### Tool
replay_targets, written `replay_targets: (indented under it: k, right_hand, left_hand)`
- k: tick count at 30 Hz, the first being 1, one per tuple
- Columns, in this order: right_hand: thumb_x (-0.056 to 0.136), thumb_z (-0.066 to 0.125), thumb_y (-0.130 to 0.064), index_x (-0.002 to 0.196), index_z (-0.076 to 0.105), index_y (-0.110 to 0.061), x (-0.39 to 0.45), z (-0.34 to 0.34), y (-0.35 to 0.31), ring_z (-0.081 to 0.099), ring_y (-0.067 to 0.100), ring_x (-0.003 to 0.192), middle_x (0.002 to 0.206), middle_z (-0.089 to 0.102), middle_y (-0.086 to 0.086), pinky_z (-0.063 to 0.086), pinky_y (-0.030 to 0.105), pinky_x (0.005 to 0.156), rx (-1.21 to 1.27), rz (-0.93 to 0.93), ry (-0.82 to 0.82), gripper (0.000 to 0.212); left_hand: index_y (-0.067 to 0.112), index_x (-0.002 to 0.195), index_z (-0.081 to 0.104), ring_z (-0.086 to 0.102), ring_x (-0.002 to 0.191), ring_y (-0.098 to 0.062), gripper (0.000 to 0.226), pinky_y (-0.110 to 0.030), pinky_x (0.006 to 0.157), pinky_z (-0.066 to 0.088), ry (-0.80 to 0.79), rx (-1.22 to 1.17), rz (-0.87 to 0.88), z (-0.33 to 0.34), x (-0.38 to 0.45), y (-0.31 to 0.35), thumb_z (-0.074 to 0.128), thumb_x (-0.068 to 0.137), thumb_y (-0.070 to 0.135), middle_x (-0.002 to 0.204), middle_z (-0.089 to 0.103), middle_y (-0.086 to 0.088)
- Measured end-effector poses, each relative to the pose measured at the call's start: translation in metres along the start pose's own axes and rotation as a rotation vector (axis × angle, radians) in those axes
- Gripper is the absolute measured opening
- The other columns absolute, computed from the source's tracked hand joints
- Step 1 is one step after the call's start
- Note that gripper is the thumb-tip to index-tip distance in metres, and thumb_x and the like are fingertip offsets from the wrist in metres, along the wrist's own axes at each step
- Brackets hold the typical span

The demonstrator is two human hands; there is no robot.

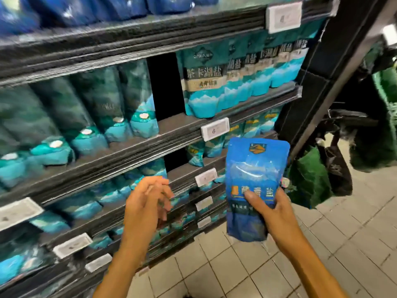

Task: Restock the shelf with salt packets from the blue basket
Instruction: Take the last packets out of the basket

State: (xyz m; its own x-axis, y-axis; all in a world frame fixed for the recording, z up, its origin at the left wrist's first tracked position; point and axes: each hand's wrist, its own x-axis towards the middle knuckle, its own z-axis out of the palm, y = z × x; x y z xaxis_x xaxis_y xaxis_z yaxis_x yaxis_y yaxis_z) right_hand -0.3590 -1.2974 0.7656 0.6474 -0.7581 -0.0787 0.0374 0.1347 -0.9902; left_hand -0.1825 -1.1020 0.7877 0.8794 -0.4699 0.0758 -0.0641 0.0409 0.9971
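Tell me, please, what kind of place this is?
Most likely a supermarket aisle. Dark shelves hold rows of teal salt packets, price tags are clipped to the shelf edges, and the right hand grips a blue salt packet.

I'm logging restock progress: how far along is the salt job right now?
Done: rows of teal packets already stand on the shelf. In hand: the right hand grips one blue salt packet, not yet shelved; the left hand holds nothing. Left: shelving it, perhaps in the dark gap. The basket is out of view.
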Motion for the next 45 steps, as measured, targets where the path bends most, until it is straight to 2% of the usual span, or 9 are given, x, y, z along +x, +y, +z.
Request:
replay_targets:
  k: [4, 10, 15, 20, 26, 31, 34, 38, 45]
  right_hand:
    - [0.07, 0.086, -0.038, 0.104, 0.075, -0.029, 0.033, 0.036, -0.053, 0.077, 0.015, 0.089, 0.101, 0.079, -0.002, 0.059, 0.023, 0.069, -0.018, -0.222, -0.045, 0.038]
    - [0.077, 0.077, -0.02, 0.095, 0.072, -0.019, 0.093, 0.074, -0.15, 0.074, 0.004, 0.079, 0.089, 0.079, -0.011, 0.057, 0.02, 0.068, 0.088, -0.506, -0.091, 0.019]
    - [0.089, 0.07, -0.013, 0.103, 0.068, -0.02, 0.153, 0.087, -0.234, 0.073, 0.005, 0.084, 0.092, 0.078, -0.011, 0.058, 0.023, 0.072, 0.144, -0.609, -0.194, 0.015]
    - [0.077, 0.065, -0.018, 0.096, 0.059, -0.019, 0.216, 0.102, -0.304, 0.065, 0.006, 0.071, 0.074, 0.07, -0.014, 0.056, 0.027, 0.07, 0.214, -0.622, -0.224, 0.02]
    - [0.092, 0.062, 0.001, 0.121, 0.061, -0.003, 0.275, 0.11, -0.334, 0.065, 0.027, 0.104, 0.109, 0.07, 0.014, 0.052, 0.053, 0.103, 0.208, -0.658, -0.372, 0.029]
    - [0.091, 0.061, 0.003, 0.123, 0.06, -0.003, 0.302, 0.11, -0.322, 0.07, 0.017, 0.098, 0.103, 0.076, 0.0, 0.056, 0.038, 0.098, 0.067, -0.608, -0.49, 0.033]
    - [0.083, 0.071, -0.015, 0.119, 0.063, -0.012, 0.311, 0.102, -0.321, 0.07, 0.015, 0.105, 0.113, 0.074, 0.0, 0.056, 0.033, 0.096, -0.086, -0.617, -0.525, 0.037]
    - [0.078, 0.071, -0.042, 0.111, 0.069, -0.031, 0.312, 0.086, -0.328, 0.069, -0.003, 0.092, 0.107, 0.076, -0.02, 0.055, 0.022, 0.072, -0.461, -0.658, -0.534, 0.035]
    - [0.084, 0.073, -0.02, 0.103, 0.07, -0.026, 0.312, 0.085, -0.322, 0.07, -0.005, 0.089, 0.095, 0.077, -0.02, 0.054, 0.013, 0.073, -0.405, -0.699, -0.538, 0.02]
  left_hand:
    - [0.02, 0.089, 0.07, 0.055, 0.056, -0.019, 0.028, -0.029, 0.041, 0.043, -0.02, -0.029, 0.108, -0.006, 0.017, 0.043, 0.048, 0.105, 0.011, 0.075, 0.067, -0.005]
    - [0.005, 0.096, 0.066, 0.053, 0.055, -0.02, 0.02, -0.026, 0.04, 0.042, -0.021, -0.045, 0.262, -0.002, 0.049, 0.102, 0.048, 0.101, 0.012, 0.074, 0.066, -0.005]
    - [0.01, 0.094, 0.068, 0.054, 0.056, -0.02, 0.018, -0.026, 0.041, 0.043, 0.019, -0.013, 0.385, 0.007, 0.077, 0.139, 0.052, 0.102, 0.011, 0.075, 0.067, -0.005]
    - [0.022, 0.086, 0.072, 0.055, 0.055, -0.021, 0.035, -0.027, 0.041, 0.043, 0.084, -0.023, 0.419, 0.015, 0.097, 0.149, 0.048, 0.104, 0.004, 0.073, 0.066, -0.006]
    - [0.022, 0.086, 0.074, 0.056, 0.055, -0.022, 0.021, -0.028, 0.041, 0.043, 0.137, -0.022, 0.369, 0.021, 0.102, 0.138, 0.055, 0.089, 0.03, 0.074, 0.067, -0.012]
    - [0.02, 0.081, 0.075, 0.054, 0.051, -0.023, 0.026, -0.028, 0.039, 0.041, 0.158, -0.039, 0.329, 0.017, 0.11, 0.127, 0.052, 0.093, 0.017, 0.07, 0.065, -0.013]
    - [0.017, 0.082, 0.075, 0.054, 0.049, -0.022, 0.037, -0.026, 0.037, 0.04, 0.168, -0.029, 0.313, 0.014, 0.113, 0.122, 0.047, 0.1, 0.001, 0.069, 0.065, -0.014]
    - [0.018, 0.082, 0.077, 0.056, 0.049, -0.022, 0.026, -0.027, 0.037, 0.043, 0.175, -0.048, 0.308, 0.012, 0.116, 0.121, 0.053, 0.09, 0.016, 0.069, 0.066, -0.015]
    - [0.02, 0.084, 0.077, 0.058, 0.051, -0.022, 0.023, -0.028, 0.038, 0.045, 0.176, -0.025, 0.3, 0.011, 0.121, 0.114, 0.055, 0.086, 0.023, 0.072, 0.067, -0.015]
